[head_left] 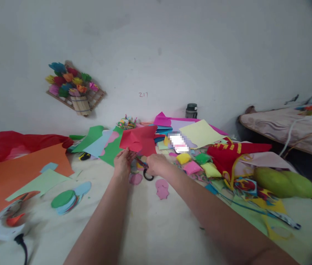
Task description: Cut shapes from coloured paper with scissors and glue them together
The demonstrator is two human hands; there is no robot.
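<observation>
My left hand (124,159) pinches the lower edge of a red sheet of paper (139,138), which stands tilted up in front of me. Closed round the handle of a pair of scissors (148,175) is my right hand (153,163); one black finger loop shows below it. The blades point left toward the red paper's lower edge, close to my left fingers. Whether they touch the paper I cannot tell. Just below the hands lie pink paper cut-outs (162,188) and a round pink piece (136,179).
At left are orange paper (28,176), stacked paper circles (63,198) and a white power strip (3,224) with cords. Several small coloured packets (193,168), a red cloth piece (222,156) and a green fruit-like object (283,182) lie right. A dark bottle (191,110) stands by the wall.
</observation>
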